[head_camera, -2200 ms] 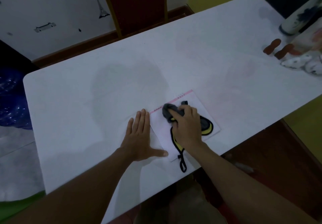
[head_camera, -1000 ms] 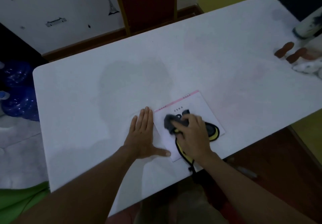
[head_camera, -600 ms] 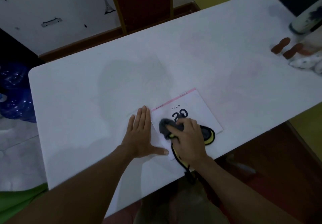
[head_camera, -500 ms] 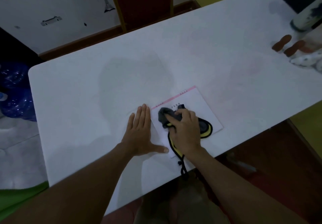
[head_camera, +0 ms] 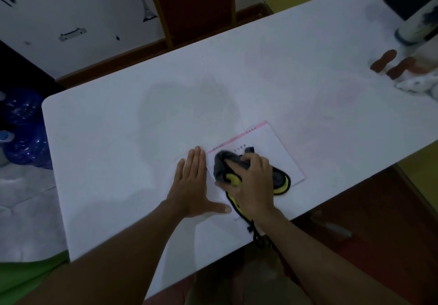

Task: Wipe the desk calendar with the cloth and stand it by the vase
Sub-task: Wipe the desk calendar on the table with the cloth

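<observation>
The desk calendar (head_camera: 272, 148), white with a pink top strip, lies flat on the white table (head_camera: 118, 126) near its front edge. My right hand (head_camera: 252, 183) presses a grey cloth (head_camera: 221, 164) with yellow and black trim onto the calendar's middle; the cloth's black cord hangs over the table edge. My left hand (head_camera: 192, 186) lies flat, fingers together, on the calendar's left part, thumb stretched toward the right hand. The vase (head_camera: 417, 26), white with dark blue marks, stands at the far right corner, partly cut off.
Brown oblong pieces (head_camera: 391, 64) and a white speckled object (head_camera: 417, 83) lie by the vase. A red-backed chair (head_camera: 192, 5) stands behind the table. Blue water bottles (head_camera: 21, 126) sit on the floor at the left.
My right hand has rubbed the cloth back and forth over the calendar, now covering the large printed digits. My left hand has stayed flat in place.
</observation>
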